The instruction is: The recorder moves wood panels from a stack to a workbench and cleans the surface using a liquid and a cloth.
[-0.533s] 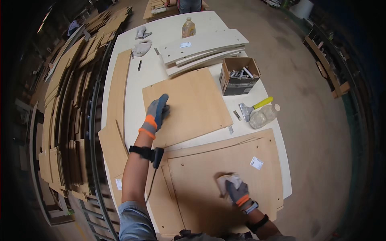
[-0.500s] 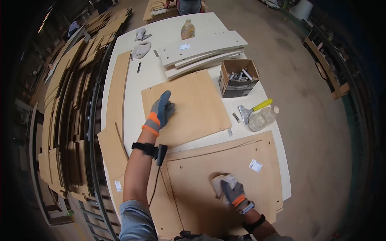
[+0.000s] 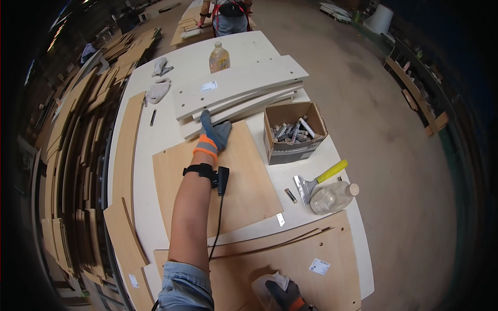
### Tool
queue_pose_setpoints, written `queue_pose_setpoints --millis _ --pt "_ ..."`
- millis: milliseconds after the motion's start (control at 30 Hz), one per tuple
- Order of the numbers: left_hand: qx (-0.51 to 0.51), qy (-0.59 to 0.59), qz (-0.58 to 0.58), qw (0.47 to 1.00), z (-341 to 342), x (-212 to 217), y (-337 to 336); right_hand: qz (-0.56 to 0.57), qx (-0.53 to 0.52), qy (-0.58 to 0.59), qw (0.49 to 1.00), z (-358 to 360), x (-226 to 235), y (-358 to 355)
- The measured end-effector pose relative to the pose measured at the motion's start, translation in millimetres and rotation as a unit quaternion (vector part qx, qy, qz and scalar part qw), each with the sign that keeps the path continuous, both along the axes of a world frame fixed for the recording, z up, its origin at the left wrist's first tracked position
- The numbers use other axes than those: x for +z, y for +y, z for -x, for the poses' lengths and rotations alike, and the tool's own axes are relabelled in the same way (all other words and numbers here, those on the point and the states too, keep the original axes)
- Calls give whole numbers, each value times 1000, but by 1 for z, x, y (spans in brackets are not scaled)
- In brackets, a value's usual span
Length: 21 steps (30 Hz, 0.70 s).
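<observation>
My left hand (image 3: 216, 133), in a grey glove with an orange cuff, reaches over the far edge of a square light-wood panel (image 3: 207, 192). Its fingers are stretched out and apart, with nothing seen in them, and they come close to a stack of white curved panels (image 3: 244, 85); whether they touch it I cannot tell. Low in the view, my right hand (image 3: 288, 294), gloved alike, grips a pale cloth (image 3: 264, 290) pressed on the nearer wooden panel (image 3: 332, 243). That panel bears a white label and several small holes. The lower frame edge cuts off the right forearm.
Right of the square panel stand a cardboard box (image 3: 295, 153) of marker-like sticks, a yellow-handled scraper (image 3: 314, 181) and a clear plastic bottle (image 3: 332, 199). Another bottle (image 3: 219, 58) stands behind the white stack. Boards (image 3: 72, 171) fill a rack at left. A person (image 3: 231, 18) works beyond the table.
My left hand has gone farther over the square panel, up to the white stack. My right hand has drawn the cloth nearer to me. The whole view has shifted too.
</observation>
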<state>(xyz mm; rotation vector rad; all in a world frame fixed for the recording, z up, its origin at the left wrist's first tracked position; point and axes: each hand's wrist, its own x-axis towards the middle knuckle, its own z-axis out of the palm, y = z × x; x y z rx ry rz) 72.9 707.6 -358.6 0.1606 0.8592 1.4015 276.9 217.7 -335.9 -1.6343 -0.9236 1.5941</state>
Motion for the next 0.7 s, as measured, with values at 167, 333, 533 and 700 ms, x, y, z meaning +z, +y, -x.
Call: queue_pose_setpoints --millis 167,333,533,700 --pt "15 -3 -20 1000 6 5 23 -170 36 -122 977 3 -1 0" --pt "17 -21 -13 1000 20 -3 40 13 -27 58 998 1 24 15" --pt "-82 17 64 994 34 8 35 30 -63 95 993 5 29 22" --pt "-150 63 109 981 46 28 30 18 -7 80 997 3 29 20"
